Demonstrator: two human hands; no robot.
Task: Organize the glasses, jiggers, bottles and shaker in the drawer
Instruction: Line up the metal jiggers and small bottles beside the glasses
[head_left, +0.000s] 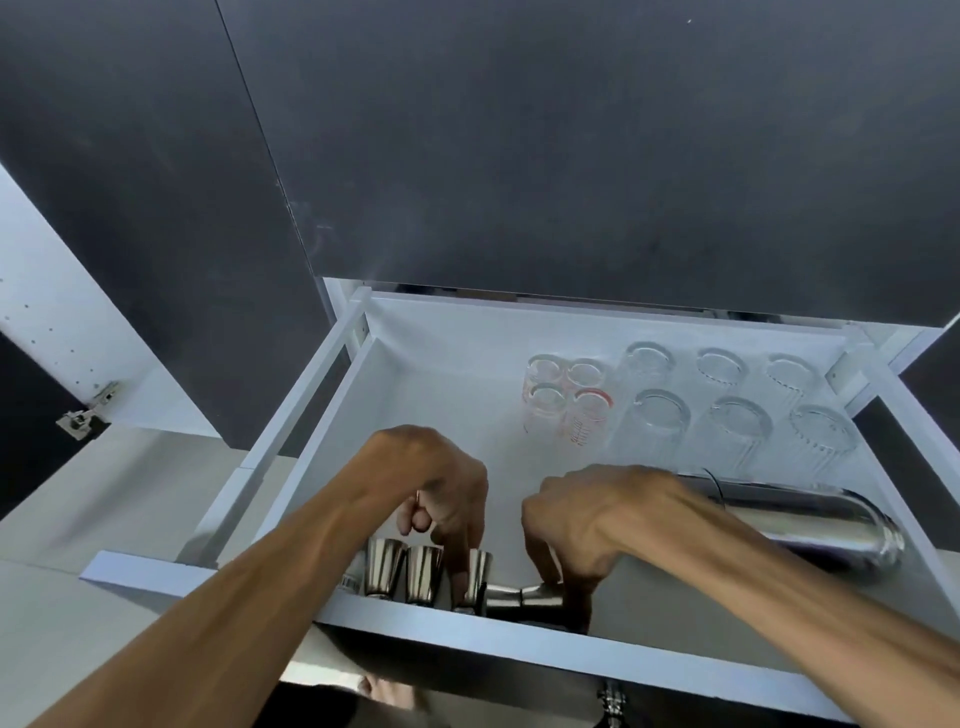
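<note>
A white drawer (519, 644) is pulled out below me. Steel jiggers stand in a row against its front wall: two upright jiggers (402, 571) at the left, and a third jigger (477, 579) under the fingers of my left hand (441, 493). Beside it a jigger lying on its side (524, 603) is pinched by my right hand (576, 519). A steel shaker (810, 514) lies on its side behind my right wrist. Clear glasses (727, 410) stand upside down at the back right, with small measuring glasses (569, 395) left of them.
Dark cabinet fronts (571, 145) rise above the drawer. An open cabinet door with a hinge (83, 415) stands at the left. The drawer's left half (415, 395) holds nothing but white floor. Pale flooring (78, 623) shows at the lower left.
</note>
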